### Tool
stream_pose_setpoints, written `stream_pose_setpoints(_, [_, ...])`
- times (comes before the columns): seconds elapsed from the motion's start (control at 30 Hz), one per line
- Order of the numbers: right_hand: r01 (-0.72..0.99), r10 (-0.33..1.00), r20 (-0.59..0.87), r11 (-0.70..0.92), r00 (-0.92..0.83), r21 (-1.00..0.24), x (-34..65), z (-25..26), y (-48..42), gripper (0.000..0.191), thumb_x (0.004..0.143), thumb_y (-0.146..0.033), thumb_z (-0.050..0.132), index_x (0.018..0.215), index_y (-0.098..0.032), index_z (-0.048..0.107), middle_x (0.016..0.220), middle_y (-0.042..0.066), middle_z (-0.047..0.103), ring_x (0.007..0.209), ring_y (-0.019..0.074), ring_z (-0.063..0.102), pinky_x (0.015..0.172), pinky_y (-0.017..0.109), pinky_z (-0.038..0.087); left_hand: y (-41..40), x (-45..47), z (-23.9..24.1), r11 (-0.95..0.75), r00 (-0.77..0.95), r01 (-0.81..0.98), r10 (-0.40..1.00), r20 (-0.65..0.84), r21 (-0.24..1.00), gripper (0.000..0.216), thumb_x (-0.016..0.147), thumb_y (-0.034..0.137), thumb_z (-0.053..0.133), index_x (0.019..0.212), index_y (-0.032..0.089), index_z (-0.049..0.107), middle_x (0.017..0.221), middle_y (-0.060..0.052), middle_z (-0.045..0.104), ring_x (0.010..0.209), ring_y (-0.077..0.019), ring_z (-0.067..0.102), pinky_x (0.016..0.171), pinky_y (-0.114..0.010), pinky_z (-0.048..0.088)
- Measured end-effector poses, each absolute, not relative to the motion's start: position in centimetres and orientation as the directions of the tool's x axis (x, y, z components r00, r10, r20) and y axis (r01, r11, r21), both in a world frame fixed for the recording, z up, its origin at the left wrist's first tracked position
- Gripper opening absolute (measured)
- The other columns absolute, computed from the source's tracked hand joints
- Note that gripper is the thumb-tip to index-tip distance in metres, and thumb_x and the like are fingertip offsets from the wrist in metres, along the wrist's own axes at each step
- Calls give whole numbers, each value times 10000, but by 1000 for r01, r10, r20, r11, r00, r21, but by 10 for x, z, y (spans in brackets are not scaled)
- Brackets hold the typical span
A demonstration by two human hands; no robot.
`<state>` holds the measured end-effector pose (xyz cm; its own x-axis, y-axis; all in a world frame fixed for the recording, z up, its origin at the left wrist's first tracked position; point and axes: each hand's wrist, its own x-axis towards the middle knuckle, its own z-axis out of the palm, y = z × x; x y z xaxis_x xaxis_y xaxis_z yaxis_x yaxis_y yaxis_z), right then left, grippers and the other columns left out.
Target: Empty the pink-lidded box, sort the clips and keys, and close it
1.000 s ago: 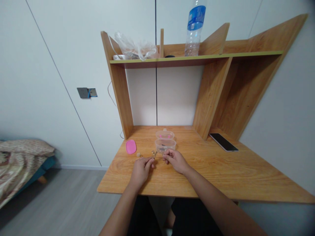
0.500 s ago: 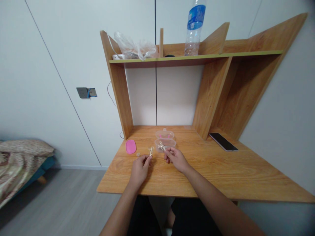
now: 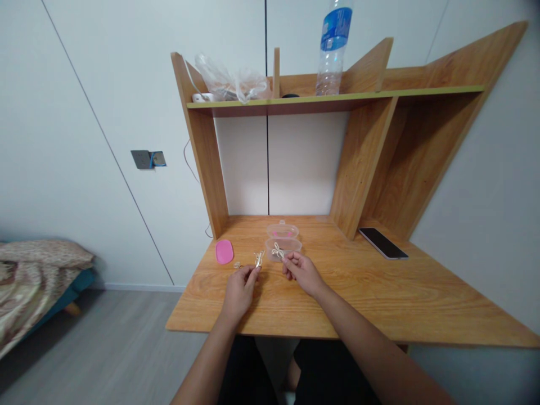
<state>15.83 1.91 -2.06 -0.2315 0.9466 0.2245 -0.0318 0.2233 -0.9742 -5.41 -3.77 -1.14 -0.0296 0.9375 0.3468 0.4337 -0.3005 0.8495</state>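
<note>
Between the thumb and fingers of my left hand [image 3: 239, 291] is a small, shiny pale-gold hair clip [image 3: 259, 259], its far end pointing away from me. My right hand [image 3: 304, 273] pinches a cream bow-shaped hair clip [image 3: 277, 251] with open loops. That bow is in front of or over a small clear plastic box [image 3: 296, 245]; I cannot tell whether they touch. The box's hinged lid stands open at the back, with pink bits showing on it. Just beyond my left fingers, another tiny pale item [image 3: 237, 265] lies on the desk, too small to name.
A pink oval tray or lid [image 3: 224, 252] lies at the left of the wooden desk [image 3: 363, 304]. A phone or tablet [image 3: 383, 243] rests at the right. On the shelf above stand a plastic bottle [image 3: 334, 48] and a clear plastic bag [image 3: 236, 81].
The bow clip in my right hand has turned slightly, and its loops now look more spread. My left hand has hardly moved.
</note>
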Motion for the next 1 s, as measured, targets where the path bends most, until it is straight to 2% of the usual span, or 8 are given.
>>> stream_pose_setpoints(0.2, [-41,961,223,219,-165,-975,157,-21,18,467,634,-560,843,743,-193,576,624,-15,655,498,115,591,505,247,458,-38,-55,-10,-298,-81,358,934,347,885,322,905,416,575,1007,170,757,907,-73,767,778,-210,671,720,-292,476])
stream_pose_setpoints(0.37, [-33,966,220,218,-135,-975,156,-21,17,473,568,-537,881,684,-192,580,617,15,686,527,150,639,537,279,510,-37,-56,-14,-258,-131,380,936,327,889,282,843,407,660,936,163,763,797,-56,745,614,-163,582,603,-268,425])
stream_pose_setpoints(0.53, [-12,968,223,223,-116,-975,156,-18,16,449,532,-497,904,680,-174,629,636,39,711,534,160,650,526,276,512,-34,-56,-18,-246,-159,371,933,322,895,243,801,393,711,868,164,756,778,-51,733,626,-158,574,611,-265,417])
stream_pose_setpoints(0.8, [24,972,227,229,-58,-973,157,-17,13,437,585,-516,876,723,-164,658,569,35,687,465,165,625,458,273,481,-34,-56,-16,-221,-235,347,920,312,912,291,734,427,781,773,146,718,672,-25,669,597,-146,545,582,-257,403])
stream_pose_setpoints(1.0, [284,926,377,365,-14,-886,157,-15,5,268,748,-446,790,823,-190,761,501,27,660,440,175,601,435,274,442,-35,-56,-15,-225,-248,347,914,320,911,340,732,463,785,773,133,717,663,-31,668,588,-143,539,563,-256,405])
